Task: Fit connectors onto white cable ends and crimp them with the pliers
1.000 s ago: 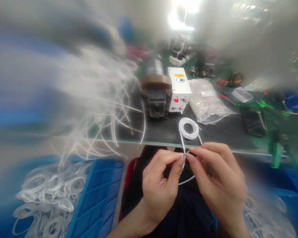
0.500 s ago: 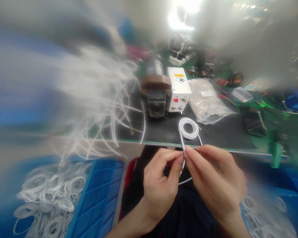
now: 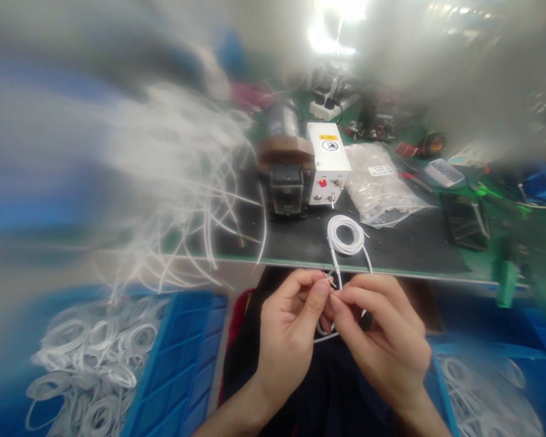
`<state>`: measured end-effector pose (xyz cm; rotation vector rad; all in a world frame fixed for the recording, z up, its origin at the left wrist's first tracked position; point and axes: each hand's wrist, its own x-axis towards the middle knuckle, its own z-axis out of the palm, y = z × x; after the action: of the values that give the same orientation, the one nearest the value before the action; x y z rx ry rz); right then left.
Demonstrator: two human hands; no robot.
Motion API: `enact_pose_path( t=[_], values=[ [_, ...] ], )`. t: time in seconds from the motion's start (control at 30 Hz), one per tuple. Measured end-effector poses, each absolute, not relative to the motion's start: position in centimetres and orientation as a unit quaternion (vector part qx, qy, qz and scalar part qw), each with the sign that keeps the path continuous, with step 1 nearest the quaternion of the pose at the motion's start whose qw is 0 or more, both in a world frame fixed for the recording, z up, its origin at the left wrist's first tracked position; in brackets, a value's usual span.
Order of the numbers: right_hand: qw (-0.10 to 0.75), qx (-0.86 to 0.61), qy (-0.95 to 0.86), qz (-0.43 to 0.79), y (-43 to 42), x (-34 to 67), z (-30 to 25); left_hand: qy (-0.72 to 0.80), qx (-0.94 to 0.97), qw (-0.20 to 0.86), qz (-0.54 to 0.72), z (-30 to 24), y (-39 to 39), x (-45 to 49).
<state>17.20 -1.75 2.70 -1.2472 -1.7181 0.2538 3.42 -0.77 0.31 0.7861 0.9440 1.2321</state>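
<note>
A white cable (image 3: 346,235) lies coiled on the black mat, and its two tails run down over the table's front edge. My left hand (image 3: 291,321) is closed in a pinch on the cable's end, where several thin bare wires (image 3: 329,278) stick out above the thumb. Close against it, my right hand (image 3: 380,331) pinches the cable just beside those wires, fingertips nearly touching the left thumb. A loop of the same cable hangs below the hands, partly hidden by the fingers.
Behind the coil stand a dark motor-driven machine (image 3: 286,176) and its white control box (image 3: 328,164) with a lit red switch. A clear plastic bag (image 3: 384,188) lies to the right. Loose white cables (image 3: 209,224) spread leftward. Blue crates (image 3: 177,358) with coiled cables flank my lap.
The thin wires now show fanned out above my left thumb. My right hand has shifted slightly down and left, and my left fingers have changed their hold. The coil stays in place.
</note>
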Motion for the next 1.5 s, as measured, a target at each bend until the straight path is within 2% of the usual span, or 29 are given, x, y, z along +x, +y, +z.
enact_pose_path(
  t=[0.23,0.4,0.5,0.67,1.0,1.37,1.5],
  values=[
    [0.519,-0.561,-0.590,0.261,-1.6,17.3,3.1,0.411,0.345,0.658,0.528,0.3,-0.8,3.1],
    [0.517,-0.552,-0.520,0.398,-0.7,17.4,3.3,0.393,0.361,0.651,0.539,0.6,-0.8,3.3],
    [0.515,-0.553,-0.496,0.427,-0.2,17.3,3.4,0.394,0.364,0.647,0.542,0.7,-0.7,3.3],
    [0.520,-0.551,-0.500,0.420,-0.1,17.2,3.6,0.397,0.365,0.641,0.546,0.6,-0.7,3.2],
    [0.525,-0.540,-0.579,0.312,-1.4,16.7,3.3,0.405,0.335,0.639,0.562,-0.1,-0.8,3.3],
    [0.503,-0.564,-0.595,0.274,-1.8,16.5,3.9,0.444,0.465,0.519,0.563,0.9,-0.7,3.0],
    [0.513,-0.563,-0.594,0.259,-1.8,16.5,3.6,0.450,0.476,0.507,0.560,0.8,-0.7,3.0]
  ],
)
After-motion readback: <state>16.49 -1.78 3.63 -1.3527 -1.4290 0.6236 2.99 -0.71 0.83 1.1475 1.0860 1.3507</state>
